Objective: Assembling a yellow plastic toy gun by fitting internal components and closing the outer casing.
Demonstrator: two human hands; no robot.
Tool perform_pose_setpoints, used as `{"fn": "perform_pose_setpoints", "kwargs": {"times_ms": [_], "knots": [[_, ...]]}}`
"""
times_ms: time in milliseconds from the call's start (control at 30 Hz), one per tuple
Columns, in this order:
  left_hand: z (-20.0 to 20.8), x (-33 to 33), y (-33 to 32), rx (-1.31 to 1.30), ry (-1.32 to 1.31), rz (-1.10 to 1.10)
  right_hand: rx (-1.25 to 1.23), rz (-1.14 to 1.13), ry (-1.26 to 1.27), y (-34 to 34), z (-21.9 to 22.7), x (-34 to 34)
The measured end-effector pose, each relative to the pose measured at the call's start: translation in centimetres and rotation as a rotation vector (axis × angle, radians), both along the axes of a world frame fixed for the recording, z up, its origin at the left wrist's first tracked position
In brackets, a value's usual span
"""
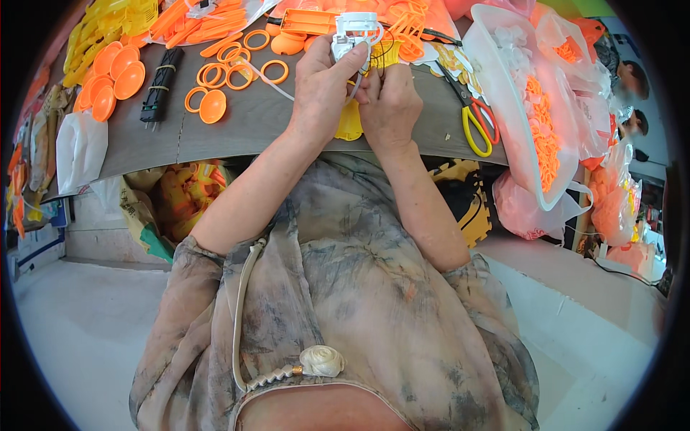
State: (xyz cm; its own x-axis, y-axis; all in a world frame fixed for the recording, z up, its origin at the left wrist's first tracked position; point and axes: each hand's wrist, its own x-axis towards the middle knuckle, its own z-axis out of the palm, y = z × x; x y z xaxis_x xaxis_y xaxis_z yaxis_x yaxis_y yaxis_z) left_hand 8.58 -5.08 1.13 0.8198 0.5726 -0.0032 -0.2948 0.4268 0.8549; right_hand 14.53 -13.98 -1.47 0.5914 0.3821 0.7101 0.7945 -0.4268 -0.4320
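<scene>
- A white plastic part (pixel 355 25) with a rounded, open-looking frame is held up over the far side of the grey table (pixel 251 129), just ahead of the person.
- The left hand (pixel 320 90) is clamped on this part, thumb on the near face and fingers around its left side.
- The right hand (pixel 392 108) is close beside it, fingers curled in by the part's lower right; whether they pinch anything cannot be told.
- A thin dark wire (pixel 389 49) loops near the right knuckles, against yellow plastic.
- Below the hands, a yellow piece (pixel 350 123) lies on the table, partly covered by them.
- To the left are several orange rings (pixel 274 72), some overlapping, and a single orange cup (pixel 213 106).
- Farther left, a black strip (pixel 161 85) lies near a cluster of orange cups (pixel 129 80).
- Right of the hands lie scissors (pixel 479 138) with one yellow and one red handle loop.
- Beyond them, a white tub (pixel 503 115) holds small orange pieces (pixel 544 147) and clear ones (pixel 509 43).
- Under the table's left part, an open sack (pixel 139 210) contains orange and yellow pieces.
</scene>
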Motion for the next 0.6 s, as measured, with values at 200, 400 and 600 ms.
{"fn": "perform_pose_setpoints", "kwargs": {"times_ms": [200,400,600], "knots": [[0.6,0.2,-0.6,-0.065,-0.01,-0.01,-0.081,0.021,0.169,-0.5,0.2,1.7],[1.8,2.2,1.5,0.358,0.203,-0.174,-0.045,0.207,1.143,-1.7,3.9,4.8],[-0.8,3.2,1.6,0.701,0.113,-0.08,-0.014,0.362,1.325,-2.0,3.7,5.7]]}}
